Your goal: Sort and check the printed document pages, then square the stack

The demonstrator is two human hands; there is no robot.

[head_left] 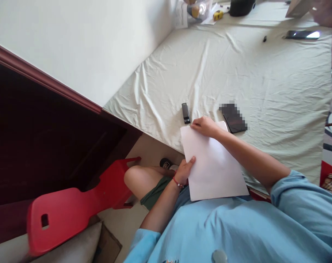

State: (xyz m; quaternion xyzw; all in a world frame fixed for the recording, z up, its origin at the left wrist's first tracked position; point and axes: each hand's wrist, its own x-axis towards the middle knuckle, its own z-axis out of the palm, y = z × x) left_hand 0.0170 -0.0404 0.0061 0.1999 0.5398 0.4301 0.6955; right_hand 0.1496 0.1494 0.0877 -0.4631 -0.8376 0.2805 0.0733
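Observation:
White sheets of paper (215, 168) rest partly over my lap and partly on the cloth-covered table. My left hand (184, 170) grips their left edge, thumb on top and fingers underneath. At the far edge, near the far left corner, my right hand (205, 126) has its fingers closed on the paper; its fingertips are partly hidden. Just beyond that corner lies a small black stapler (186, 113), apart from both hands. To the right of my right hand is a flat dark object (234, 117), partly pixelated.
A pale wrinkled cloth (250, 73) covers the table. Farther back lie a phone (302, 34), a yellow tape measure (218, 15) and a black container (241, 7). On the left stands a red plastic chair (72, 208), beside a white wall (80, 44).

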